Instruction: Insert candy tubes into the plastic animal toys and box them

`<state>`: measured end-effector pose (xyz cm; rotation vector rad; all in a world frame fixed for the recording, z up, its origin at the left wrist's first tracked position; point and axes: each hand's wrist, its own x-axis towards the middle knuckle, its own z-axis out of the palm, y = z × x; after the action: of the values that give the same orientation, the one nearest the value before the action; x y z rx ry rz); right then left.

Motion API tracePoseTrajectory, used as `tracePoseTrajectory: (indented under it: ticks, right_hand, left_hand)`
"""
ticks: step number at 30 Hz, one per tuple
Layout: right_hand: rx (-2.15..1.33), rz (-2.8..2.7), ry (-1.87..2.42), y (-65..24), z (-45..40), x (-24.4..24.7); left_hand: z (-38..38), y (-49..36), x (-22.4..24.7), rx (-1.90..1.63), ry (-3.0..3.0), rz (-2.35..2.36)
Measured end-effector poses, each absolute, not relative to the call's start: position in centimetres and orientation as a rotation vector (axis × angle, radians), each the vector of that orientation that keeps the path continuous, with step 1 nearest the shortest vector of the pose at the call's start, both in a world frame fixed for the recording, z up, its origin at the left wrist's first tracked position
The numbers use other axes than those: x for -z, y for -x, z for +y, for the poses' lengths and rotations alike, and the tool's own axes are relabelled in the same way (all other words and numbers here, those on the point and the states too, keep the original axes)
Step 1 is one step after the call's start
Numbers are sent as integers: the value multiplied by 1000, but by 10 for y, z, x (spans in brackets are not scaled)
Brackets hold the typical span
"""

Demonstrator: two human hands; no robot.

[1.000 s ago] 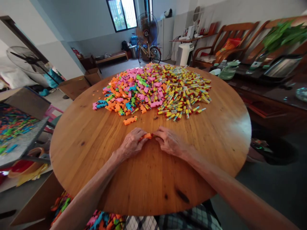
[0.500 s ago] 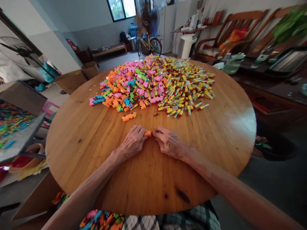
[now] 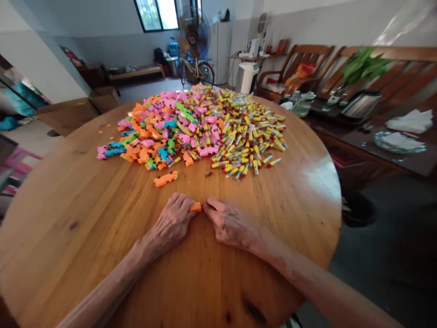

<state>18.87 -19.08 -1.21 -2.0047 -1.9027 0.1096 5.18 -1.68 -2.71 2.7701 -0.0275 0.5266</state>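
Observation:
Low over the table's near half, my left hand (image 3: 175,216) is closed around an orange plastic toy car (image 3: 195,207), of which only one end shows past the fingers. My right hand (image 3: 229,222) is pinched at that exposed end. Whatever sits between its fingertips is small, dark and mostly covered. Just beyond my left hand lies another orange toy car (image 3: 165,178) by itself. Farther back is a heap of pink, orange, blue and green toy cars (image 3: 146,141). Against its right side spreads a pile of small clear tubes with yellow labels and red ends (image 3: 251,136).
The round wooden table (image 3: 85,255) carries everything. A small dark bit (image 3: 208,174) lies between hands and piles. To the right, a dark side table holds a kettle (image 3: 362,105) and a plate (image 3: 399,142). Cardboard boxes (image 3: 70,114) stand at left; a fan (image 3: 193,38) and bicycle are behind.
The camera view has turned right, so the whole scene sits farther left and slightly lower. Both hands keep nearly the same pose around the orange toy car.

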Motion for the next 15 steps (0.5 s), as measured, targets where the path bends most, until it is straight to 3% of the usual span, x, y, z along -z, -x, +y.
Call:
tracePoseTrajectory:
  ticks: [4,10,15]
  right_hand:
    - [-113,-1792,1979,-199,-194,0]
    - [180,-1382,2478,-249,-188,3]
    - [221,-1263,2569,-259,-183,11]
  left_hand:
    - [-16,-30,14,-457,-2842,16]
    - [9,53,-28,-112,-2854,452]
    - [49,24,-32,-402,-2977,534]
